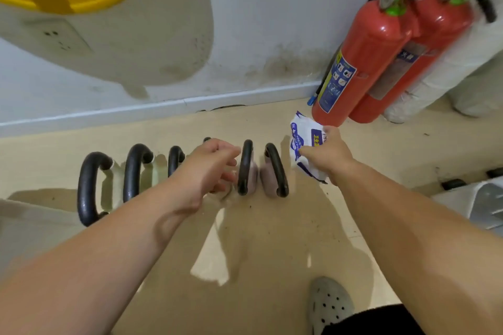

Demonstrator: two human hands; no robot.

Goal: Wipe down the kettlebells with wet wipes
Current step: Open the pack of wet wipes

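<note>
Several kettlebells stand in a row on the beige floor, seen from above by their black handles, from the far-left kettlebell [88,187] to the far-right kettlebell [275,171], whose body looks pale mauve. My left hand [209,168] hovers over the middle of the row with fingers curled, covering one kettlebell; I see nothing held in it. My right hand [326,155] rests on a white and blue wet wipes pack [302,144] lying just right of the row, gripping its near end.
Two red fire extinguishers [364,62] lean at the wall behind the pack, beside a white roll [435,81]. A skirting board [163,109] runs behind the row. My grey clog [329,304] is at the bottom, and a white object [484,207] sits at the right edge.
</note>
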